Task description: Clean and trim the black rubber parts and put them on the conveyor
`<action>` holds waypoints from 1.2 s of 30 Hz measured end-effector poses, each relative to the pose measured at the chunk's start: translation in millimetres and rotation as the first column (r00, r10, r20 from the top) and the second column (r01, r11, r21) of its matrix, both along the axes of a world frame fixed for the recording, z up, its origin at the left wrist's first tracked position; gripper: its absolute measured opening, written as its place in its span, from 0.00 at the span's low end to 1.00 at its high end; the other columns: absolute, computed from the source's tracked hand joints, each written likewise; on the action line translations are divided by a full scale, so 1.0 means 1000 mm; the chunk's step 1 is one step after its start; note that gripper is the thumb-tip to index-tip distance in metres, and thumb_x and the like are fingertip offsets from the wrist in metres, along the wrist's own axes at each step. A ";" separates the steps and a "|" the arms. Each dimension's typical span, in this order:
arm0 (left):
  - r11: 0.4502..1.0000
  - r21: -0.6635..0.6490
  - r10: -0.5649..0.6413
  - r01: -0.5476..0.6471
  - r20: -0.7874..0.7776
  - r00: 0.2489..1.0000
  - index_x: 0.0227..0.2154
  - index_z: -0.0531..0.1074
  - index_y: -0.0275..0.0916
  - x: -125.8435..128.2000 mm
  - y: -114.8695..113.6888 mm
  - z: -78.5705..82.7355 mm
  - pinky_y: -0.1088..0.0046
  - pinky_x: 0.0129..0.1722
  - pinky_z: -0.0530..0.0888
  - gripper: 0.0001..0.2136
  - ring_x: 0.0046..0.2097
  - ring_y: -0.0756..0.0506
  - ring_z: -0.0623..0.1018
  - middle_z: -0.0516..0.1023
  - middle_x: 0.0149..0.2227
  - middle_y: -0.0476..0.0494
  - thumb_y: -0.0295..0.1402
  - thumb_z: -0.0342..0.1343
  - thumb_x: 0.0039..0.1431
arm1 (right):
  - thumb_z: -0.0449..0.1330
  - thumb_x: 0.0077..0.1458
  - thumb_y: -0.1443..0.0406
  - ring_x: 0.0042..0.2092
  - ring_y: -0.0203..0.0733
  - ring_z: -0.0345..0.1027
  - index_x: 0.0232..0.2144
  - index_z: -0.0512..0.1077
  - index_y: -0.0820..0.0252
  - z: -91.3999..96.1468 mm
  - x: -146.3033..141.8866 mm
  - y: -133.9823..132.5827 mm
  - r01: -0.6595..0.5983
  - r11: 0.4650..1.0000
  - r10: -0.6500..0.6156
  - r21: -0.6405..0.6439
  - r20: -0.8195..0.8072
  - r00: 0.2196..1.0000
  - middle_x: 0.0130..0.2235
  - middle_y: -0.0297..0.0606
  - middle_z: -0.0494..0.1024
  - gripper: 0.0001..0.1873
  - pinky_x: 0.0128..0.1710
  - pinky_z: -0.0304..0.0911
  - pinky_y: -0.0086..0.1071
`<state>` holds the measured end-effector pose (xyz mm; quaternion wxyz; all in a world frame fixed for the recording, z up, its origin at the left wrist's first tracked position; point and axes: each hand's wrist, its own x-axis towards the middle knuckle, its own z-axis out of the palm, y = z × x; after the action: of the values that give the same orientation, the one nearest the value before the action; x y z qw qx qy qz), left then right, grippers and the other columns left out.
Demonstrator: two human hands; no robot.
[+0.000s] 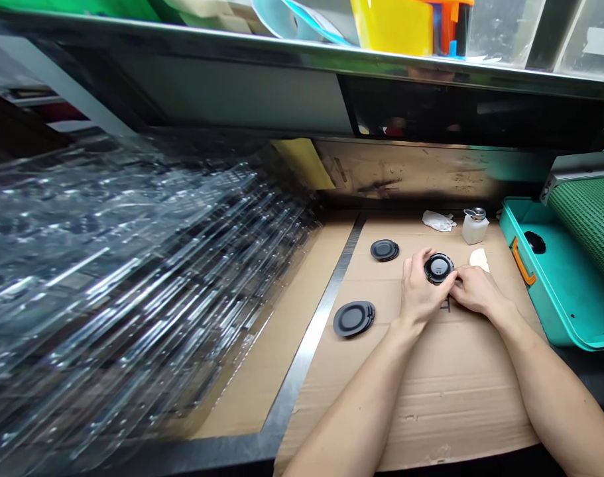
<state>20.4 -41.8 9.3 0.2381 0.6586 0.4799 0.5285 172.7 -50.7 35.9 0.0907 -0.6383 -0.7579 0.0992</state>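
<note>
My left hand [421, 291] and my right hand [475, 288] meet over a brown cardboard sheet [431, 397]. Between them they hold a round black part with a grey centre [438, 267], fingers curled around its rim from both sides. A small stack of black round discs [354, 318] lies to the left of my left hand. Another black disc stack [384, 250] sits farther back. A pale cloth piece [479, 258] lies just behind my right hand.
A tall slanted pile of clear plastic trays [117, 285] fills the left side. A small white bottle with a metal cap [475, 225] and a crumpled white wipe [438, 220] stand at the back. A teal bin [565, 291] with a black part inside sits on the right.
</note>
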 end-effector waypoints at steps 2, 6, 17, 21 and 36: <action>1.000 0.019 0.008 -0.007 -0.006 1.000 0.53 0.66 0.40 0.000 0.001 -0.001 0.62 0.57 0.71 0.28 0.57 0.40 0.74 0.75 0.53 0.36 0.36 0.68 0.50 | 0.54 0.61 0.61 0.39 0.43 0.70 0.32 0.74 0.58 0.001 -0.001 0.000 0.001 1.000 -0.001 0.003 0.001 1.000 0.39 0.42 0.80 0.10 0.32 0.50 0.31; 1.000 0.005 -0.012 0.012 -0.009 1.000 0.46 0.73 0.40 -0.002 0.001 0.002 0.65 0.52 0.71 0.19 0.52 0.40 0.75 0.78 0.47 0.38 0.40 0.65 0.53 | 0.54 0.61 0.60 0.37 0.42 0.70 0.32 0.74 0.57 0.000 0.000 -0.001 -0.006 1.000 0.006 0.008 -0.007 1.000 0.37 0.41 0.80 0.11 0.32 0.49 0.31; 0.978 -0.137 0.049 -0.156 -0.578 0.815 0.40 0.78 0.39 -0.011 0.010 -0.004 0.63 0.46 0.70 0.18 0.50 0.36 0.74 0.78 0.43 0.34 0.43 0.46 0.67 | 0.54 0.60 0.61 0.40 0.42 0.72 0.34 0.76 0.56 -0.006 0.003 0.001 -0.005 0.999 0.005 0.039 -0.018 1.000 0.38 0.38 0.81 0.10 0.37 0.55 0.30; 0.989 -0.150 -0.087 -0.003 -0.587 0.805 0.56 0.72 0.38 -0.018 0.001 -0.004 0.59 0.54 0.69 0.21 0.56 0.34 0.70 0.74 0.54 0.33 0.38 0.52 0.61 | 0.54 0.60 0.61 0.39 0.42 0.71 0.33 0.75 0.56 -0.008 0.003 0.002 -0.004 0.999 0.005 0.039 -0.030 1.000 0.37 0.38 0.81 0.10 0.36 0.55 0.30; 0.997 -0.069 -0.061 0.028 -0.555 0.829 0.58 0.68 0.44 -0.095 -0.066 0.033 0.59 0.59 0.68 0.24 0.57 0.38 0.72 0.75 0.56 0.40 0.34 0.58 0.58 | 0.54 0.58 0.63 0.42 0.47 0.73 0.36 0.78 0.56 -0.009 0.003 0.000 0.002 1.000 -0.003 -0.004 -0.050 0.999 0.41 0.43 0.82 0.12 0.36 0.56 0.32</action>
<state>-74.9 -107.6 42.4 0.1192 0.7877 0.5281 0.2941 175.7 -50.5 26.8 0.1085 -0.6367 -0.7545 0.1165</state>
